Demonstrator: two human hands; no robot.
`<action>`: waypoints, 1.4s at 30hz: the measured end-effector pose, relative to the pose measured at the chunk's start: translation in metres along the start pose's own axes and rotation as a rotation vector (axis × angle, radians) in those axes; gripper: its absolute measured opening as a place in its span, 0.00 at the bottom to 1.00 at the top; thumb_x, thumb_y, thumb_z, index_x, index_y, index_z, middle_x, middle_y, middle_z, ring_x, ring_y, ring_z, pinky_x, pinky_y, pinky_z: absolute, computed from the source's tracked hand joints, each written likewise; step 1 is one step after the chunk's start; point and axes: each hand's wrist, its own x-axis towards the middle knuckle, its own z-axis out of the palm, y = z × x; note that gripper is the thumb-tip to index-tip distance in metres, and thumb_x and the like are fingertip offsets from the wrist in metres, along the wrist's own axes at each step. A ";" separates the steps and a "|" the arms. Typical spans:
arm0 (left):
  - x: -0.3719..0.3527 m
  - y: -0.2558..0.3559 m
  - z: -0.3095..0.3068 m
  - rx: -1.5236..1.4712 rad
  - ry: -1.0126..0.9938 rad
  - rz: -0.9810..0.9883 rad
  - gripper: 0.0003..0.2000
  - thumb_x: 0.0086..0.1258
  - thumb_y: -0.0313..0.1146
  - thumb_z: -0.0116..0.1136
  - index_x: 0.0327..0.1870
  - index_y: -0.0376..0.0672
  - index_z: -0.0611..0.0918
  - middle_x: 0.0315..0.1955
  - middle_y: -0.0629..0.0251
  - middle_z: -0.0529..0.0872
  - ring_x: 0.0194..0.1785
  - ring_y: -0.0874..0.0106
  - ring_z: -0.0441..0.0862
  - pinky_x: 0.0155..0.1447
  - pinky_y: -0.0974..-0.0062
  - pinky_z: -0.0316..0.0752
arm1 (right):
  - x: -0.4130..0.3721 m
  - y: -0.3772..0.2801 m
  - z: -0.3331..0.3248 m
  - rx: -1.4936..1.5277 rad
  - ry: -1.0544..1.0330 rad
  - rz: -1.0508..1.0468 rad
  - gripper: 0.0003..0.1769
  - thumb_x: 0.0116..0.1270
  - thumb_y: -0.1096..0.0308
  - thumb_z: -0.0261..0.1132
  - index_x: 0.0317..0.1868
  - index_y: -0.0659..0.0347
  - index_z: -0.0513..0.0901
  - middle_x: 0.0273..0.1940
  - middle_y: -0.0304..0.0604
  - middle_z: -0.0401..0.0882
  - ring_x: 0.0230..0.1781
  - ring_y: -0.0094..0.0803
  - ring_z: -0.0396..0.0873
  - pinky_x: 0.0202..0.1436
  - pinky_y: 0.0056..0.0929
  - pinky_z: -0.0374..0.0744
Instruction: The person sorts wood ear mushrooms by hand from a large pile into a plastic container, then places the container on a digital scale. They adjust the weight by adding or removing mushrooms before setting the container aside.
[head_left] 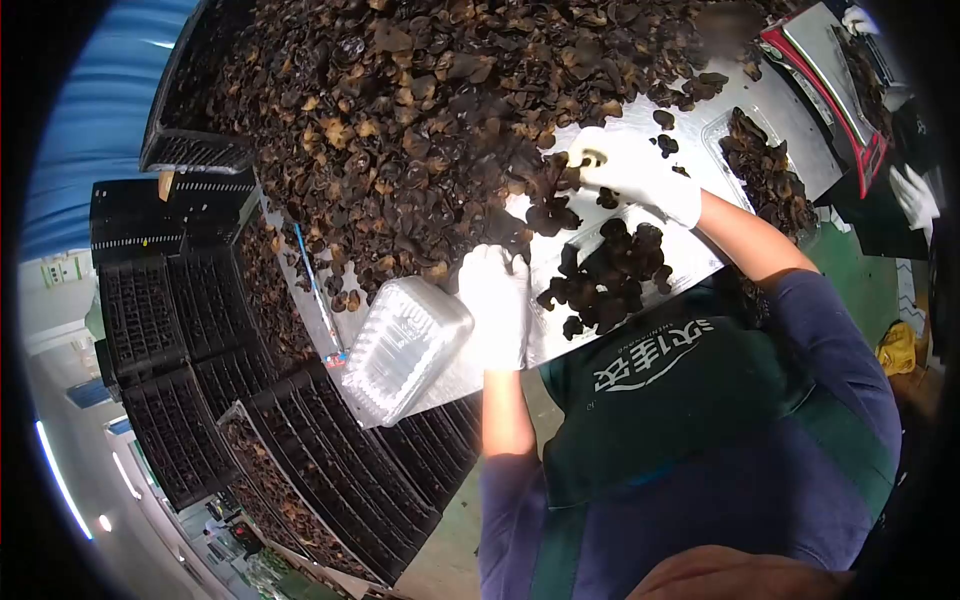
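A big heap of dark brown wood ear mushrooms (400,130) covers the metal table. My left hand (493,305), in a white glove, is at the heap's near edge, its bent fingertips closed on a wood ear mushroom (508,232) that they partly hide. To its right, my gloved right hand (630,172) reaches in with curled fingers at a few wood ears (556,180). Below it, a clear plastic tray (655,220) holds a small cluster of wood ears (612,275). Beside my left hand stand clear plastic trays (408,345), seemingly stacked and upside down.
Another clear tray filled with wood ears (765,170) lies at the right. Beyond it is a red-edged scale-like device (825,95). A co-worker's gloved hand (914,198) shows at far right. Black crates (340,460) stand at the left. A thin blue-and-white stick (318,290) lies on the table.
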 end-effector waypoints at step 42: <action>-0.011 0.047 -0.031 -0.570 0.064 -0.136 0.08 0.54 0.16 0.62 0.30 0.38 0.76 0.41 0.57 0.83 0.48 0.64 0.81 0.57 0.70 0.74 | -0.058 -0.010 0.016 -0.254 -0.131 -0.239 0.25 0.58 0.67 0.67 0.58 0.48 0.81 0.50 0.41 0.80 0.49 0.38 0.81 0.54 0.36 0.79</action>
